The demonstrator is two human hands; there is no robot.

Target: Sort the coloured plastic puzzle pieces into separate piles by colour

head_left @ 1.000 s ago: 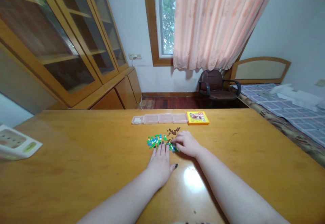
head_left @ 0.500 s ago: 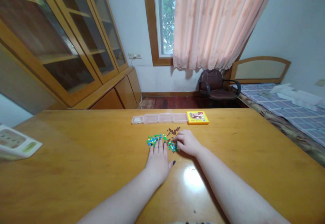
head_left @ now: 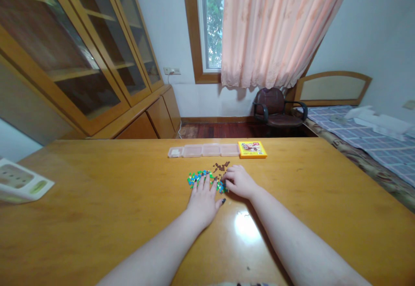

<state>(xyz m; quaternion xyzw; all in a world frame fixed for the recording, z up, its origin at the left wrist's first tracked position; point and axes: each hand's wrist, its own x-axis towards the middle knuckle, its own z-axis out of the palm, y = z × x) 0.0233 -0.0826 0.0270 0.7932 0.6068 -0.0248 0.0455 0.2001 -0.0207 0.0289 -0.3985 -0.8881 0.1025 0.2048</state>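
Small blue, green, white and brown toy bricks [head_left: 195, 178] lie in a loose pile on the wooden table. My left hand [head_left: 202, 201] rests palm down with its fingers spread, the fingertips on the near side of the pile. A cluster of brown bricks [head_left: 222, 166] sits just beyond, near my right hand [head_left: 239, 181]. That hand is curled at the right edge of the pile, fingertips down among the bricks. Whether a brick is between its fingers is too small to make out.
Clear plastic trays [head_left: 210, 150] stand in a row along the table's far side. A yellow box [head_left: 252, 149] adjoins them on the right. A white container [head_left: 22, 180] is at the table's left edge. Beyond the table stand a brown armchair [head_left: 274, 109] and a glass-door cabinet [head_left: 129, 78].
My left hand has shifted slightly forward and to the right over the bricks, thumb farther out. My right hand stays in nearly the same place, still curled at the pile.
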